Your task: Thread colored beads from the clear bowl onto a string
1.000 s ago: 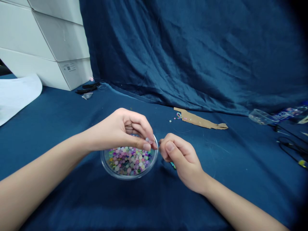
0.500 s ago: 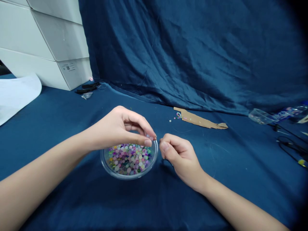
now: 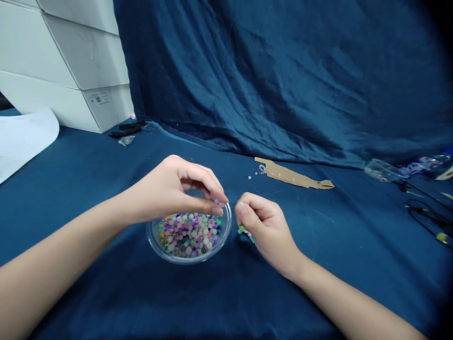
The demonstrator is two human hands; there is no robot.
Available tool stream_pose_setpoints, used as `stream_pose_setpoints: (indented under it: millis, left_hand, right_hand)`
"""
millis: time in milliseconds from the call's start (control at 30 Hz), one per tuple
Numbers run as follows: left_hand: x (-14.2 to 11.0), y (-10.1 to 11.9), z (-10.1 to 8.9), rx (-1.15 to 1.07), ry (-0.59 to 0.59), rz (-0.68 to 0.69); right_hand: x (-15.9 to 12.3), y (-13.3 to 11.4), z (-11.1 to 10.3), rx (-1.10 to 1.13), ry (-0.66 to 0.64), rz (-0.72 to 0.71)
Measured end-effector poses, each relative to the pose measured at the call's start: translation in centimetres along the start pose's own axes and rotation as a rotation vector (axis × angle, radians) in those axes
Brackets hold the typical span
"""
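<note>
Pale lilac beads (image 3: 219, 202) show between the thumb and fingers of my left hand (image 3: 187, 189), closed in a pinch over the far rim of a clear round bowl (image 3: 187, 260). Many small mixed beads (image 3: 189, 233) in pink, purple, green, white and yellow lie in the bowl. Just right of the rim, my right hand (image 3: 265, 231) is closed, thumb against the curled forefinger. A short string of beads (image 3: 244, 230), green and white, hangs below its fingers. Any thread between the two hands is too fine to make out.
Behind the hands lies a torn strip of brown cardboard (image 3: 293, 175), with a small beaded loop (image 3: 262, 168) at its left end. White boxes (image 3: 71, 61) stand back left by a paper sheet (image 3: 26, 139). A plastic bottle (image 3: 417, 167) and black cables (image 3: 424, 212) lie at right.
My right hand has risen slightly, and the green and white beads under it now show. My left hand keeps its pinch at the rim. The view has shifted a little.
</note>
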State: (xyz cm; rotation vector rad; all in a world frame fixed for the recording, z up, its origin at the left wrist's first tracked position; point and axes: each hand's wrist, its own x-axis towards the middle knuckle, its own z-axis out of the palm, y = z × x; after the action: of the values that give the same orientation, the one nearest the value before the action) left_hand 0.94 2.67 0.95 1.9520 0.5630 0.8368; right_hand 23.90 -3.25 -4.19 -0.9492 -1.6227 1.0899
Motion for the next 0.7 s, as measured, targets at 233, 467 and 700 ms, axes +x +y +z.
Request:
stream_pose_setpoints:
  millis: [233,467,700]
  left_hand:
    - [-0.18,0.09,0.25,0.098,-0.013,0.037]
    - [-0.14,0.2,0.45,0.115,-0.025,-0.006]
    - [-0.31,0.32,0.32,0.122,-0.009,-0.057]
  right_hand:
    - [-0.04,-0.05,0.01,-0.004,-0.032,-0.007]
    - [0.14,-0.17,0.09,0.009,-0.016,0.012]
    - [0.31,-0.05,0.07,0.032,-0.028,0.018]
